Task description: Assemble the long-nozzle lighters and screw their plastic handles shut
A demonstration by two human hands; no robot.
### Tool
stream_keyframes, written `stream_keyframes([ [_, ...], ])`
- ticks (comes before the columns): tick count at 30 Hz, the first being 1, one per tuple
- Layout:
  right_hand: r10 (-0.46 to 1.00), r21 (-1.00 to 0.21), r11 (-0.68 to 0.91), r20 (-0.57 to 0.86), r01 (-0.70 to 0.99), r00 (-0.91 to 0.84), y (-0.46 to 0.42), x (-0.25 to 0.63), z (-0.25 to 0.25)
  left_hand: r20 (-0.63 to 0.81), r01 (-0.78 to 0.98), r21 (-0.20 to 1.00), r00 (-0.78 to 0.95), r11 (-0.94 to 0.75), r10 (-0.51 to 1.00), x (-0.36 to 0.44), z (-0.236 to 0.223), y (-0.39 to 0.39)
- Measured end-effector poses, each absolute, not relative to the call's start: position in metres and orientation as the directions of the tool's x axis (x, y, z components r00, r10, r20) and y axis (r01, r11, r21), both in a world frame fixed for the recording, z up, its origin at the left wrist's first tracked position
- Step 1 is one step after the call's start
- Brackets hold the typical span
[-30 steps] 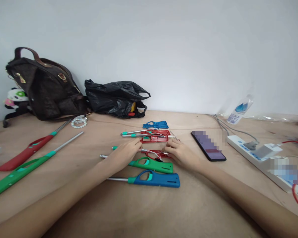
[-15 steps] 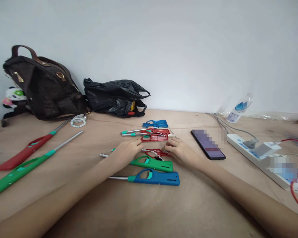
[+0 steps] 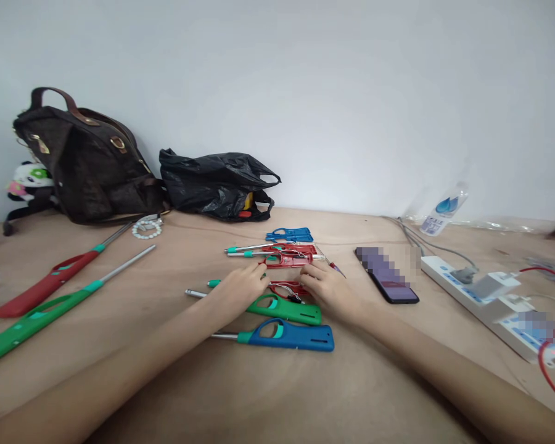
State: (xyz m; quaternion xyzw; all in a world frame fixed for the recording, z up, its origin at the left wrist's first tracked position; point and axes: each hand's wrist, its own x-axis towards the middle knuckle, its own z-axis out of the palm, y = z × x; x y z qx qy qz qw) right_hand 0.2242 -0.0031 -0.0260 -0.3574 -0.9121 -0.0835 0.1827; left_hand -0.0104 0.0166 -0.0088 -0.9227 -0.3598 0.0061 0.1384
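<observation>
My left hand (image 3: 245,285) is closed, its fingertips at the left part of an opened red lighter casing (image 3: 288,288) with thin wires in it. My right hand (image 3: 327,287), fingers curled together, covers that casing's right end; what it pinches is hidden. Just beyond lies another opened red lighter casing (image 3: 287,261) with a teal trigger, and behind it a further red one (image 3: 309,248) with a metal tube. A green long-necked lighter (image 3: 291,309) and a blue long-necked lighter (image 3: 300,335) lie on the near side, partly under my left forearm.
Blue casing halves (image 3: 289,234) lie farther back, a screwdriver (image 3: 337,268) beside my right hand. Right: a phone (image 3: 386,274), power strip (image 3: 478,303) and water bottle (image 3: 445,209). Left: red (image 3: 46,283) and green lighters (image 3: 37,314), a bracelet (image 3: 147,229), a backpack (image 3: 92,166) and black plastic bag (image 3: 213,185).
My right hand has shifted slightly left over the casing, its fingers more curled. A screwdriver now shows beyond it. My left hand has barely moved; the view has tilted a little.
</observation>
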Motion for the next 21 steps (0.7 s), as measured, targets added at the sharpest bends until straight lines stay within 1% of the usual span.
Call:
stream_keyframes([
  [3,0.627,0.004,0.744,0.344,0.669,-0.699,-0.0048,0.2204,-0.0266,0.078,0.664,-0.26,0.738,-0.701,0.67,-0.0105,-0.0101,0.0173],
  [5,0.628,0.012,0.743,0.333,0.669,-0.704,-0.0057,0.2197,-0.0271,0.075,0.641,-0.282,0.756,-0.714,0.65,-0.0101,-0.0103,0.0174],
  [9,0.612,0.079,0.732,0.363,0.677,-0.703,-0.0057,0.2204,-0.0295,0.115,0.567,-0.336,0.817,-0.752,0.565,-0.0099,-0.0116,0.0181],
  [12,0.579,0.131,0.739,0.377,0.661,-0.723,-0.0053,0.2211,-0.0314,0.141,0.533,-0.346,0.843,-0.772,0.518,-0.0107,-0.0133,0.0195],
  [16,0.562,0.174,0.736,0.381,0.654,-0.734,-0.0059,0.2213,-0.033,0.157,0.526,-0.355,0.849,-0.773,0.505,-0.0116,-0.015,0.0211],
  [21,0.547,0.229,0.729,0.371,0.645,-0.75,-0.0066,0.2216,-0.0337,0.147,0.515,-0.408,0.852,-0.754,0.502,-0.012,-0.0164,0.0229],
])
